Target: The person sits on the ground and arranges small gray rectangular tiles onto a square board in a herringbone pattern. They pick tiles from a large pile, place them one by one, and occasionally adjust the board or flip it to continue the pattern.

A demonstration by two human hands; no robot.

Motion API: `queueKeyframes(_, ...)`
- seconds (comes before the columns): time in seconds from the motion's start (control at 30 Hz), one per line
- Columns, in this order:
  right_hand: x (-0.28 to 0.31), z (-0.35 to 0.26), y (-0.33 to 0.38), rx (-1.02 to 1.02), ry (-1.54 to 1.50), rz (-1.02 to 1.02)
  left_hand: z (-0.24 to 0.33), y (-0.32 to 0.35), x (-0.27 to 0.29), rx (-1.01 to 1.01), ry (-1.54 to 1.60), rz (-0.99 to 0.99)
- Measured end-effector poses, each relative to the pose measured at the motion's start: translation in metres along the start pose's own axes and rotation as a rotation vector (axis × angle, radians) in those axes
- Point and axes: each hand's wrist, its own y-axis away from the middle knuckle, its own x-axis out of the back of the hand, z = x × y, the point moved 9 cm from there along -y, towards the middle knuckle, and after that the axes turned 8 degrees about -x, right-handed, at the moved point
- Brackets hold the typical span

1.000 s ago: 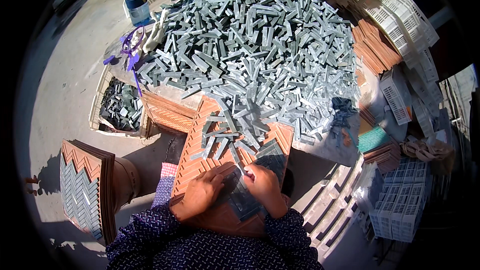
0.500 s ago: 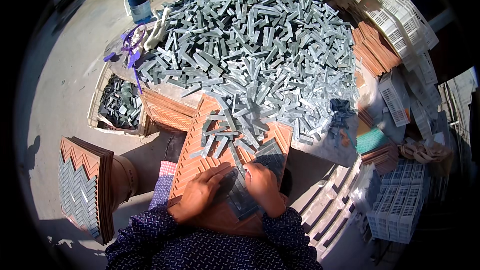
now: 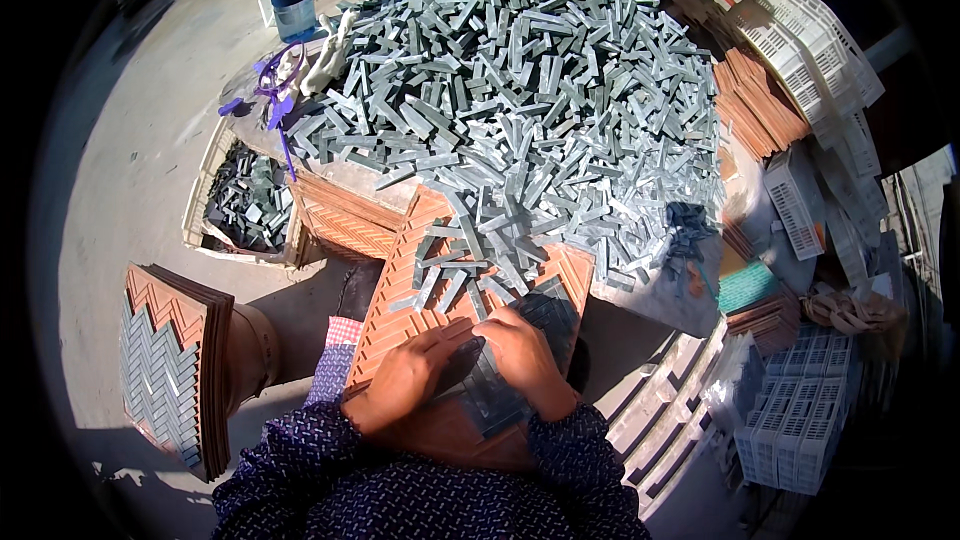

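A terracotta-coloured board (image 3: 375, 340) with moulded zigzag grooves lies in front of me, tilted. Dark grey stone strips (image 3: 550, 312) fill its right part in a herringbone pattern. My right hand (image 3: 522, 355) is closed over the filled part, its thumb and forefinger pinching a grey strip (image 3: 477, 300) that points away from me. Beside it my left hand (image 3: 408, 375) is closed, fingers together, its tips meeting the right hand's. Whatever those left fingertips hold is hidden. Several loose strips (image 3: 452, 285) lie across the board's far half.
A big heap of grey strips (image 3: 540, 70) covers the table beyond the board. At left stand a bin of broken pieces (image 3: 245, 200) and a stack of boards (image 3: 175, 370), the front one filled. A blue bottle (image 3: 291, 0) is far left; white crates (image 3: 800, 405) are right.
My right hand has shifted up and slightly inward, and the pinched strip shows shorter beyond its fingertips. The left fingers have come up against it. The whole view has shifted slightly.
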Motion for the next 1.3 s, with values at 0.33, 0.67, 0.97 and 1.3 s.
queueKeyframes(0.33,0.013,0.008,-0.013,-0.127,-0.039,0.113,0.000,0.007,0.005,-0.043,-0.088,0.068)
queueKeyframes(0.67,0.013,0.007,-0.018,-0.163,0.050,0.117,-0.021,0.018,0.031,0.062,0.067,0.212)
queueKeyframes(0.97,-0.004,-0.013,-0.012,0.117,-0.148,-0.169,-0.022,0.019,0.034,0.087,0.071,0.151)
queueKeyframes(1.3,-0.011,-0.018,-0.018,0.165,-0.106,-0.124,-0.018,0.017,0.018,0.028,-0.039,0.186)
